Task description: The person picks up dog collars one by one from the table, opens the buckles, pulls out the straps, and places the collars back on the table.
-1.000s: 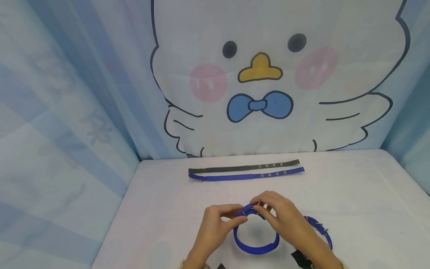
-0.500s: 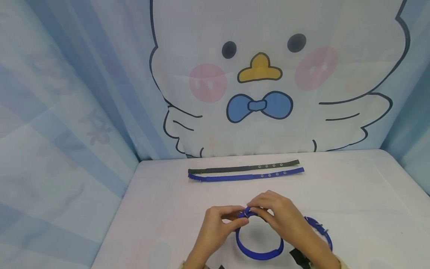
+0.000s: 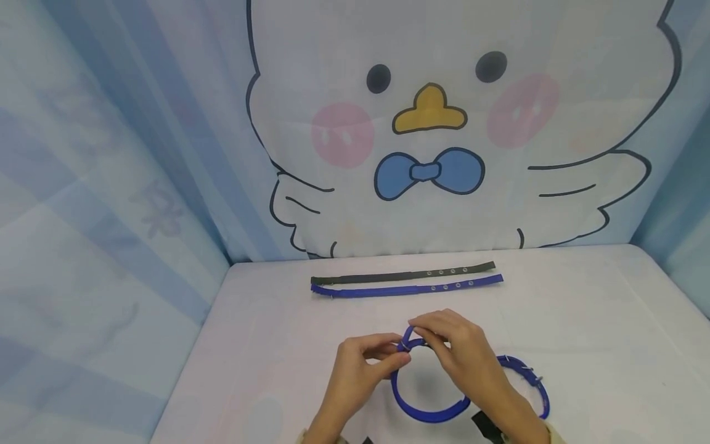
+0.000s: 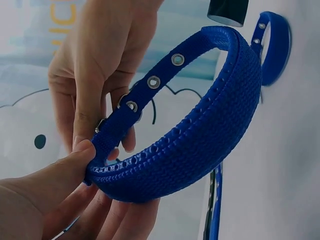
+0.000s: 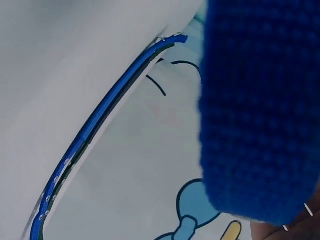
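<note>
Blue webbing collar (image 3: 435, 416), bent into a ring, is held btwn both hands, buckle end away from the person & the rest of the loop twd them; can't tell if its near edge touches the table (image 3: 266, 345). L hand (image 3: 360, 370) is at the collar's left: thumb one side, bent fingers the other, pinching it right by the buckle (image 4: 100, 125). R hand (image 3: 463, 348) comes in over the collar's right side, fingers bent, thumb & forefinger tips nearly meeting on a small raised loop of strap just beside the buckle

L wrist cam: collar's wide padded band (image 4: 190, 155) curves out right of the L thumb, w/ metal eyelets (image 4: 154, 82) on the strap opp. R wrist cam: blue weave of the collar fills much of the right side, v close & blurred, so R fingertips can't be made out there

2nd collar (image 3: 521, 368), also blue & ring-shaped, w/ metal fittings, is on the table near the held collar's right, partly hidden by R forearm. Well beyond the held collar, 2 flat straps side by side: blue strap (image 3: 383, 292) nearer, dk green strap (image 3: 383, 278) farther. Farther past the collar hangs a curtain (image 3: 427, 222) w/ cartoon print
</note>
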The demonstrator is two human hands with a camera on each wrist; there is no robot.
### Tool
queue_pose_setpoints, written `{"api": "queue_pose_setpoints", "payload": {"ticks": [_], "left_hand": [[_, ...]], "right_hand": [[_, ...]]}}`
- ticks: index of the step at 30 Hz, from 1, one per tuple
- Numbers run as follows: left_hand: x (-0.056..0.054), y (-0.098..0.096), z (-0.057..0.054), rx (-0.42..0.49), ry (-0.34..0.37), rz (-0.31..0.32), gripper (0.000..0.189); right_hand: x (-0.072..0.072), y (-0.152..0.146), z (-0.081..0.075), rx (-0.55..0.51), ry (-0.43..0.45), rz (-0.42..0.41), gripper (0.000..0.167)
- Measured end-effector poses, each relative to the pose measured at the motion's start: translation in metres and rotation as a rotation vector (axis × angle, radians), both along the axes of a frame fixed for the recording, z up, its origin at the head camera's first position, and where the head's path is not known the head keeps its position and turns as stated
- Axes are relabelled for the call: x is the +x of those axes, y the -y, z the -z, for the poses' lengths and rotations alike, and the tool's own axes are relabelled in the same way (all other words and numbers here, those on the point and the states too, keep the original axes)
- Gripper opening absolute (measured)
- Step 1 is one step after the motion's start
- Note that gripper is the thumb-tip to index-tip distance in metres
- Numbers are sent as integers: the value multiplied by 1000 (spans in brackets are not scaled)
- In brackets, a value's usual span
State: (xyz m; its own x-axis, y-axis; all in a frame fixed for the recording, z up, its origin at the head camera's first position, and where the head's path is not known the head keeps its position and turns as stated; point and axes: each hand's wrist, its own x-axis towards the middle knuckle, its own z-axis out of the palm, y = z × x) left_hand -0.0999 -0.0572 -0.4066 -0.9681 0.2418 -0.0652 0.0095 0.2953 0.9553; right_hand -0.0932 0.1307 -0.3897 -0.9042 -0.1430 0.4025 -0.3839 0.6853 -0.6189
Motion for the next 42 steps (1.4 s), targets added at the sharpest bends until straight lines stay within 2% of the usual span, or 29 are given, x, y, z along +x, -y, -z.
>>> {"api": "queue_pose_setpoints", "payload": {"ticks": [10, 19, 33, 39, 42], "left_hand": [[2, -4, 1, 81, 65, -30, 30], [5, -5, 1, 86, 84, -54, 32], [7, -7, 1, 82, 72, -80, 31], [10, -10, 4, 86, 85, -52, 27], [10, -10, 5, 83, 85, -47, 28]], "right_hand": [[1, 3, 6, 59, -126, 39, 24], [3, 8, 9, 24, -118, 91, 23], [5, 15, 12, 23, -167, 163, 19], [3, 14, 11, -1, -219, 178, 14], [3, 12, 8, -37, -158, 147, 13]]}}
